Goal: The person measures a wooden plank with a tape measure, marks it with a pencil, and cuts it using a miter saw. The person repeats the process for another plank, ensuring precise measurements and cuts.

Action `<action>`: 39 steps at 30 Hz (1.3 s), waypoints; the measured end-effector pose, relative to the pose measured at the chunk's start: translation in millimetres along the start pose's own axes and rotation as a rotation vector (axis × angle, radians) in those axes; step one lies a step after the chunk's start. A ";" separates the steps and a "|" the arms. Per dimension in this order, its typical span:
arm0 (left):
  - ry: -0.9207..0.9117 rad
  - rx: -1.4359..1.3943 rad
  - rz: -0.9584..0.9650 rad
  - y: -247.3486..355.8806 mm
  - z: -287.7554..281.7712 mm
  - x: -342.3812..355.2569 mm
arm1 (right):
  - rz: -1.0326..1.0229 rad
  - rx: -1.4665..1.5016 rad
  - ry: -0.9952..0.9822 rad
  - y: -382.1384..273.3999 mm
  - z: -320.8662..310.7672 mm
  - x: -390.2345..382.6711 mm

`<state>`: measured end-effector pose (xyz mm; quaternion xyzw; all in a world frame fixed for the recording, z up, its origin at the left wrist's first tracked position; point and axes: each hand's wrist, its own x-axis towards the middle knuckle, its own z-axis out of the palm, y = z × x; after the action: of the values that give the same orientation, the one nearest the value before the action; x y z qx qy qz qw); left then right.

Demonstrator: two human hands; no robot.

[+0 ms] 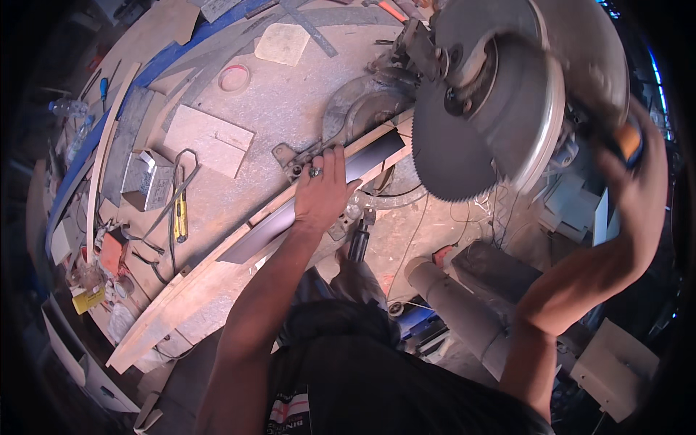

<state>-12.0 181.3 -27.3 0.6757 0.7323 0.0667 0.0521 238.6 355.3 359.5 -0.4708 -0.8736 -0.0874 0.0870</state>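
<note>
A miter saw with a large toothed circular blade (453,152) stands at the right, its blade raised beside the end of a long wooden piece (167,301). That piece lies slantwise along the saw's metal fence (286,163), and a dark glossy strip (272,232) runs along its top. My left hand (322,188), with a ring on one finger, presses over the wooden piece at the fence, fingers forward and thumb apart. Up at the right, my right hand (641,177) is wrapped round the saw handle (627,141), which has an orange part. Motion blurs these fingers.
On the dusty bench to the left are a flat board (210,138), a small open box (148,181), a yellow utility knife (180,217) and a round ring-shaped lid (234,77). A thick pipe (457,304) and cables lie below the saw.
</note>
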 end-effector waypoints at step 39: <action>0.124 0.039 0.058 -5.6 4.5 2.8 | 0.210 -0.099 0.094 -110.7 99.1 -139.7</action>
<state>-17.0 183.7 -32.6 0.6921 0.7154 0.0956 -0.0087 214.6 205.8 222.9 -0.5586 -0.8091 -0.1427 0.1134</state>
